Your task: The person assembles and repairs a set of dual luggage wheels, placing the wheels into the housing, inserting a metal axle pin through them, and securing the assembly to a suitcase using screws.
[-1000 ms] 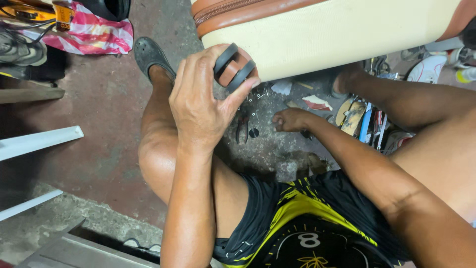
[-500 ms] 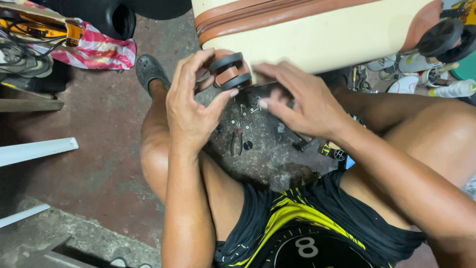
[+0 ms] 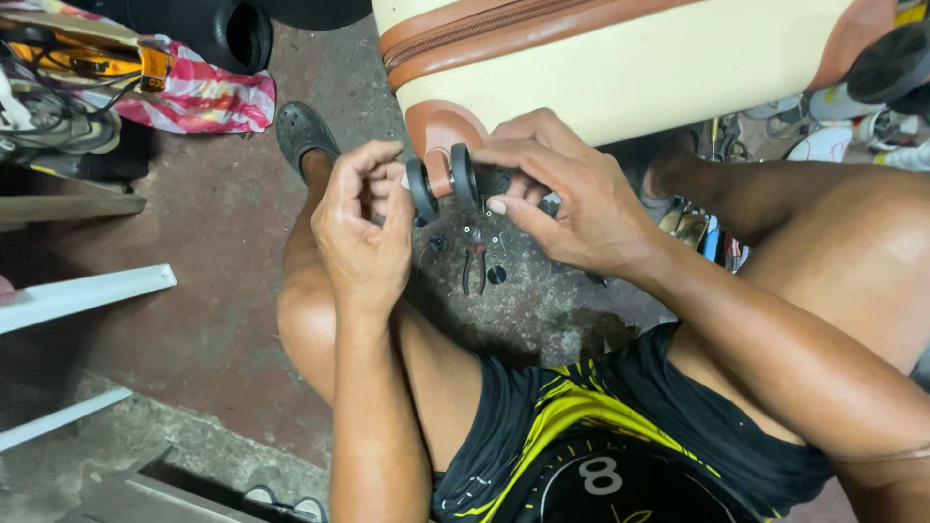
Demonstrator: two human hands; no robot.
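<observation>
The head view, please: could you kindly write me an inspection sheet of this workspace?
Surface: rough concrete floor, stained.
Job's things: black double wheel unit at the corner of a cream suitcase with brown trim.
Clutter: pliers and small dark parts on the floor; footwear at right; striped bag.
Grippers: left hand and right hand both hold the wheel unit with their fingers.
Cables: tangled wires at upper left.
Surroundings: white slats; black sandal.
</observation>
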